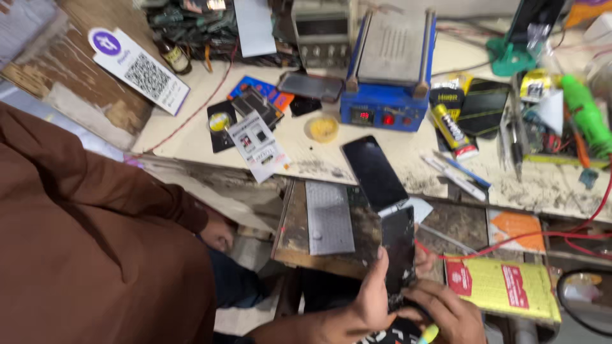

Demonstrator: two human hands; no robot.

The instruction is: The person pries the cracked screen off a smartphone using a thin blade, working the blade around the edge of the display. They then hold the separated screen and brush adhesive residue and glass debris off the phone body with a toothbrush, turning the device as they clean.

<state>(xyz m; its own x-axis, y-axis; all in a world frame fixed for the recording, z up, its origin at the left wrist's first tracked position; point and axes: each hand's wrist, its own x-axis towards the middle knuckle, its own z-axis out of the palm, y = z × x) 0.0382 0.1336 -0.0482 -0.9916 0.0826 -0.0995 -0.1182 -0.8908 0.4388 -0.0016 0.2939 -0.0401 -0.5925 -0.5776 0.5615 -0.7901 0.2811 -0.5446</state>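
My left hand (373,299) grips a dark phone (398,245) by its left edge and holds it almost upright below the bench edge. The phone's lower end looks cracked and crumbled. My right hand (446,312) rests against that lower end, fingers curled around a small yellow-green tool (428,332) that pokes out beneath it. A second dark phone (375,171) lies flat on the bench just above. Part of the held phone is hidden behind my fingers.
A person in brown (95,242) sits close on the left, a hand (218,232) near the bench. On the bench are a blue heating machine (389,70), glue tube (454,130), green bottle (586,114), metal plate (328,216), yellow pack (503,286) and red wire (510,239).
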